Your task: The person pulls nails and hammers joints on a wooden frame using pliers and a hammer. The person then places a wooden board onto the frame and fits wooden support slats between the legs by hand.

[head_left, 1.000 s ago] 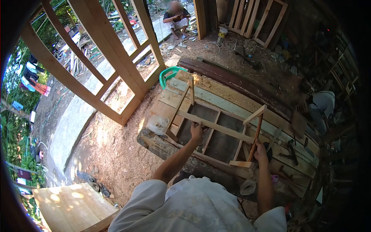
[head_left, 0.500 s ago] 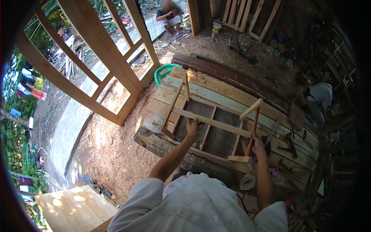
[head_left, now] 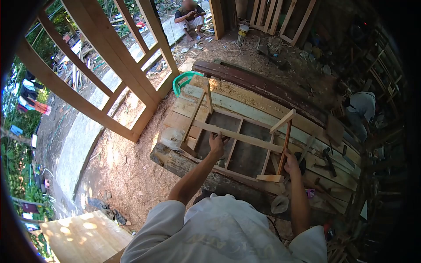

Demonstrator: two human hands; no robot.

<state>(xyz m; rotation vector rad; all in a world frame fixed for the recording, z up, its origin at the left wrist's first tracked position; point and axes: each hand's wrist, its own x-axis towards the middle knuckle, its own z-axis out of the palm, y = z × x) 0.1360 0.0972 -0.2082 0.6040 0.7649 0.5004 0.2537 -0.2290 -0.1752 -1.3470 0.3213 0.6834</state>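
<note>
A wooden frame with a long crossbar [head_left: 250,140] and upright end pieces stands over a flat panel frame [head_left: 232,153] with dark openings, on the plank-covered bench [head_left: 173,164]. My left hand [head_left: 216,144] is closed around the crossbar's left part, fingers curled beneath it. At the bar's right end, my right hand [head_left: 291,163] grips the reddish-brown end piece [head_left: 286,140]. A short wooden block [head_left: 270,178] lies at the foot of that end piece. A clear plastic bag [head_left: 172,138] rests by the left end.
A hammer [head_left: 328,162] and other tools lie on the bench's right side. A green plastic object [head_left: 180,82] is at the far left corner. A large wooden lattice [head_left: 112,65] stands left. One person [head_left: 189,19] squats at the back; another [head_left: 362,109] bends at right.
The whole view has shifted slightly. Both hands keep their holds on the frame. The squatting person's arms and head have moved a little.
</note>
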